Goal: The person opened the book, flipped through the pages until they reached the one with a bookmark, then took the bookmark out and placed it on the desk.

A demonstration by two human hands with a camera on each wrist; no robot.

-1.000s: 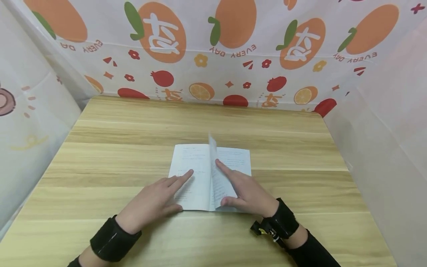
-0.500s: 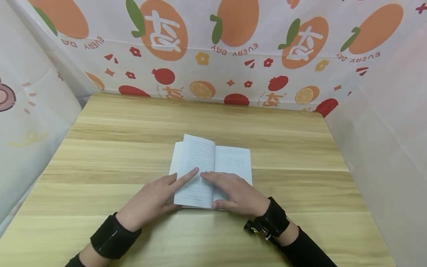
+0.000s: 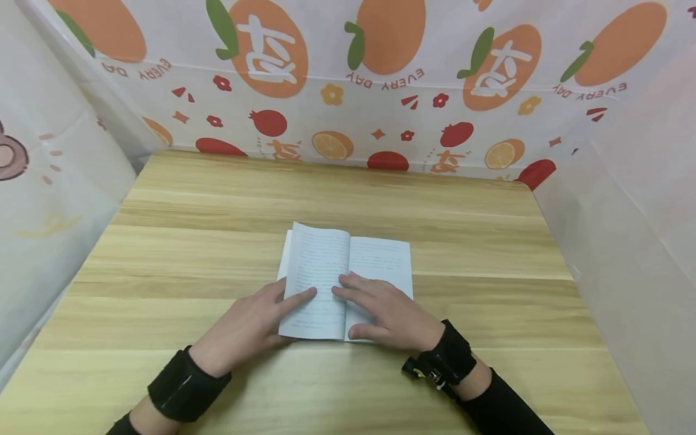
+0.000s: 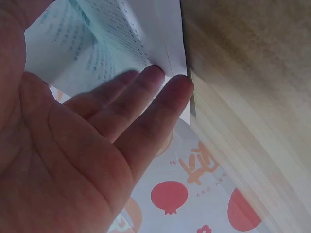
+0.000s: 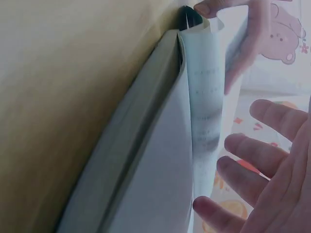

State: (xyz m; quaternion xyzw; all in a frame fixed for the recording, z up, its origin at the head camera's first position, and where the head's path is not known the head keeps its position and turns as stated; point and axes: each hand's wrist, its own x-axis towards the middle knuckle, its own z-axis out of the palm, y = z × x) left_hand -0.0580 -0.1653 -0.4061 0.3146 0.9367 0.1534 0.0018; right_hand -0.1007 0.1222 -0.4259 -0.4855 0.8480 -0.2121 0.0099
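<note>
An open book (image 3: 379, 254) of printed pages lies on the wooden table. One page (image 3: 321, 260), swung over to the left half, stands slightly raised and curved above the pages beneath. My left hand (image 3: 241, 329) is at the left edge, its straight index finger over this page and its other fingers partly hidden under it. In the left wrist view, those fingers (image 4: 146, 111) reach out near the book's edge. My right hand (image 3: 388, 311) is spread over the right half, fingertips near the fold. The right wrist view shows its fingers (image 5: 257, 155) extended and holding nothing.
The wooden table (image 3: 462, 229) extends around the book on all sides. Behind it hangs a fruit-printed curtain (image 3: 326, 96), with pale cloth walls to the left and right. Each wrist wears a black band (image 3: 187, 386).
The page that stood upright at the fold has gone over to the left half, under my left index finger. My right hand moved left with it, then drew back slightly.
</note>
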